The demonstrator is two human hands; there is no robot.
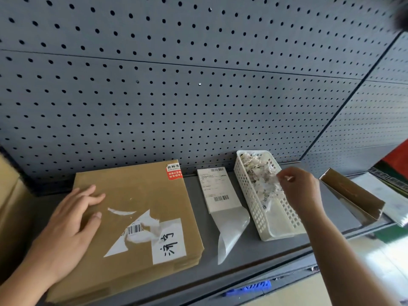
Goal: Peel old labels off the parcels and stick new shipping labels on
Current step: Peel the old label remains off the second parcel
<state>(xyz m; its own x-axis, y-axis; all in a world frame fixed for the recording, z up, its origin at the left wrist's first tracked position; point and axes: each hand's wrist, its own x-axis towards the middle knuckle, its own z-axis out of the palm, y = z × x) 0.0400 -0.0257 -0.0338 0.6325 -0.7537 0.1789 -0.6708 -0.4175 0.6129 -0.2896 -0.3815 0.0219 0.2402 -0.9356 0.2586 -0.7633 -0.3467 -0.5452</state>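
The right hand [298, 191] hides its own fingertips (grip unclear).

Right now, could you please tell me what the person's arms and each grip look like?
Both arms are bare as far as the frame shows, with no sleeves. The left grip and the right grip are ungloved hands; no ring, watch, wristband or marking is visible.

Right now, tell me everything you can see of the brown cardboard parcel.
The parcel is a flat brown cardboard box lying on the grey shelf. A red-and-white sticker sits at its far right corner. Torn white label remains with a barcode and a white patch with black handwriting cover its near right. The left hand rests flat on its left side.
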